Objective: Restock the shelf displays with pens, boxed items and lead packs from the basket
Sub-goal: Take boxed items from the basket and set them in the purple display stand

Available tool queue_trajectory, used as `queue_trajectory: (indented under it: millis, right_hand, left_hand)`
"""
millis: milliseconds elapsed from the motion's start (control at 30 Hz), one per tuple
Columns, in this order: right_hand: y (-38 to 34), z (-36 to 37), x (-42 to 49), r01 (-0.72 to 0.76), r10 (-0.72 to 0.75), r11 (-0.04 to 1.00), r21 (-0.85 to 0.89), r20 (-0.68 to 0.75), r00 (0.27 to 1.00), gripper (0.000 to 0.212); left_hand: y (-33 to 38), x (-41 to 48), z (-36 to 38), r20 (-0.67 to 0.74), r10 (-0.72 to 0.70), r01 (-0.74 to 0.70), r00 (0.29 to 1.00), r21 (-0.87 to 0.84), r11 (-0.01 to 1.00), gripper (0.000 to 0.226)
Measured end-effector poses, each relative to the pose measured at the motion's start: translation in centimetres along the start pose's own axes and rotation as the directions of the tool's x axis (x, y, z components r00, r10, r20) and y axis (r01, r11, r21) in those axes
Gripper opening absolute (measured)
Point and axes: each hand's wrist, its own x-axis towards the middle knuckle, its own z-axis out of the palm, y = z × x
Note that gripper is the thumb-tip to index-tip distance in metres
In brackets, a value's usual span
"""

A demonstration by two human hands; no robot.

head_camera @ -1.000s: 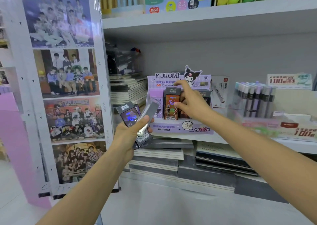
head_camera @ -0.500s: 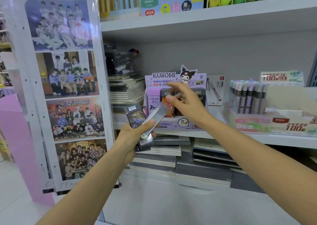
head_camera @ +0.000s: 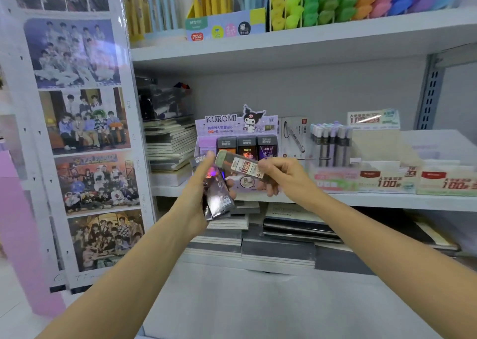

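Both left hand, right hand, gripping lead packs, cover Kuromi display.

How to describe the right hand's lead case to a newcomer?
On the middle shelf stands the purple Kuromi display. In front, the right hand holds a lead case. It alone is clear with a white label; the packs in the left hand are dark.
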Motion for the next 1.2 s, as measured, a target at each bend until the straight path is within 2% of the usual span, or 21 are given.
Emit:
queue_trajectory:
  millis: [133, 200, 333, 433, 500, 633, 700, 800, 900, 1000, 1200]
  right_hand:
    - [-0.6, -1.1, -2.3, -0.041, 0.044, 0.993, 0.109, -0.027, 0.999, 0.033]
    - [-1.1, -2.1, -3.4, -0.067, 0.067, 0.992, 0.108, 0.001, 0.998, 0.033]
    - [-2.6, -4.5, -5.4, -0.122, 0.122, 0.992, -0.024, 0.036, 0.992, 0.029]
    - [-4.1, -6.8, -6.5, -0.041, 0.032, 0.995, -0.095, -0.095, 0.995, 0.049]
    - [-5.1, -8.6, -7.2, -0.005, -0.020, 0.988, -0.155, -0.161, 0.987, 0.048]
    - [-6.4, -13.7, -8.6, -0.002, -0.055, 0.973, -0.231, -0.240, 0.969, 0.034]
    - [-7.0, -17.4, -8.9, -0.009, -0.083, 0.972, -0.237, -0.373, 0.924, 0.029]
    - [-7.4, -23.5, -8.5, -0.038, -0.137, 0.962, -0.269, -0.602, 0.787, 0.022]
    - [-6.5, -27.9, -8.1, -0.122, -0.165, 0.936, -0.331, -0.716, 0.678, 0.021]
    - [-4.5, -29.4, -7.5, -0.256, -0.113, 0.890, -0.377, -0.726, 0.678, 0.021]
    - [-0.4, -28.8, -6.0, -0.400, -0.057, 0.777, -0.487, -0.686, 0.726, 0.014]
  left_hand:
    - [-1.6, -0.1, 3.5, -0.027, 0.175, -0.170, 0.984, 0.132, 0.977, 0.017]
    - [-2.2, 0.1, 5.0, -0.042, 0.219, -0.209, 0.975, 0.167, 0.963, 0.011]
    - [-3.2, 0.7, 7.6, -0.043, 0.224, -0.210, 0.974, 0.221, 0.953, 0.025]
    - [-4.5, 0.8, 10.2, 0.086, 0.234, -0.249, 0.968, 0.288, 0.924, 0.032]
    - [-5.5, 0.8, 12.3, 0.180, 0.209, -0.258, 0.961, 0.324, 0.910, 0.036]
    - [-6.8, 1.3, 16.6, 0.281, 0.126, -0.206, 0.952, 0.280, 0.938, 0.020]
    - [-7.1, 1.9, 18.3, 0.281, 0.031, -0.087, 0.959, 0.190, 0.978, 0.014]
    - [-7.5, 3.2, 20.1, 0.331, -0.080, 0.050, 0.940, 0.097, 0.994, 0.016]
    - [-8.0, 4.3, 21.0, 0.379, -0.074, 0.036, 0.922, 0.104, 0.994, 0.021]
    - [-8.7, 5.0, 21.3, 0.388, -0.025, -0.041, 0.921, 0.161, 0.986, 0.015]
    - [-9.2, 5.8, 20.4, 0.349, 0.036, -0.094, 0.936, 0.152, 0.984, 0.024]
